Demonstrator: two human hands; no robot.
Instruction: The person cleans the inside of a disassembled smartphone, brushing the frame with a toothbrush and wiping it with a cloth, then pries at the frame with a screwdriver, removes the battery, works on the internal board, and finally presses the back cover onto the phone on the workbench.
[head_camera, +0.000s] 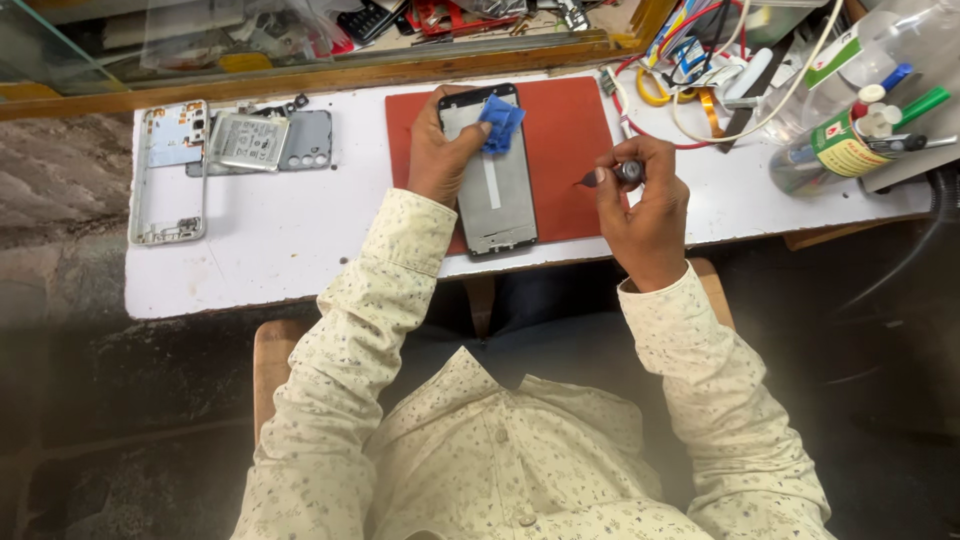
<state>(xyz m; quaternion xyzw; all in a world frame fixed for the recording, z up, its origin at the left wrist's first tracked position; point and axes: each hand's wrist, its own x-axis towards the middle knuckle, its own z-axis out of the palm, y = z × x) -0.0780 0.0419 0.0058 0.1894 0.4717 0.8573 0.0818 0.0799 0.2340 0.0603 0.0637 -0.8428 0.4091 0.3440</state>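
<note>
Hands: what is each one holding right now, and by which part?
The left hand pinches a blue cloth by its lower edge against the phone panel. The right hand grips a small dark tool by its rounded handle end.

Phone repair workshop, white workbench with red work mat, dismantled phone frame near its left edge, tangled cables and bottles at its right corner

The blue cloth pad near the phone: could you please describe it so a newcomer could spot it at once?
Find the red mat on the white table. A dark phone panel lies on it, and the left hand presses the blue cloth pad near its top: the only blue thing on the mat.
</note>
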